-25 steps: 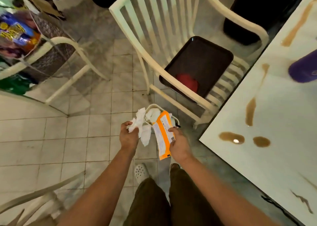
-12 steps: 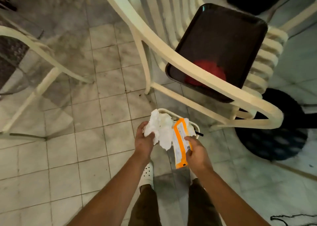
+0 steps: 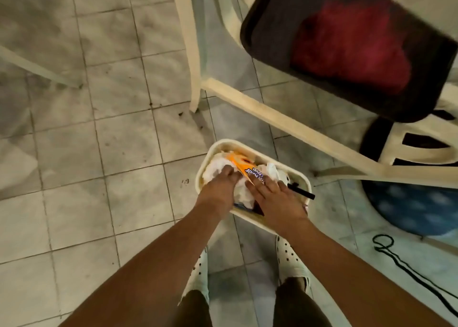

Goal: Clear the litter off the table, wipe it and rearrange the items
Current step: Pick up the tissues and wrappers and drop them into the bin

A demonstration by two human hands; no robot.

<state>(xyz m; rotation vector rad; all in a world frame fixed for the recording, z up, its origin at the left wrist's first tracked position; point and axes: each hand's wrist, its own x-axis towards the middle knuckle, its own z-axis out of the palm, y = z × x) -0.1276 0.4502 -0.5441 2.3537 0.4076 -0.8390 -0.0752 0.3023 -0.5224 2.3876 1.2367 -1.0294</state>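
Observation:
A cream litter bin (image 3: pixel 250 144) stands on the tiled floor just in front of my feet. Crumpled white tissues (image 3: pixel 214 168) and an orange snack wrapper (image 3: pixel 239 163) lie inside it. My left hand (image 3: pixel 220 185) presses down on the tissues with its fingers laid over them. My right hand (image 3: pixel 275 195) lies flat with straight fingers on the wrapper and the tissues beside it. The table is out of view.
A cream plastic chair (image 3: pixel 272 118) stands right behind the bin, with a dark tray (image 3: pixel 272 29) holding a red cloth (image 3: pixel 352 51) on its seat. A blue round object (image 3: pixel 409 207) and a black cord (image 3: pixel 409 272) lie on the floor at right. A black stick (image 3: pixel 301 191) juts over the bin's rim.
Both hands have gone down from above the bin into it. The tissues and the orange wrapper they held now lie in the bin under flat fingers. My view tilted down and closer.

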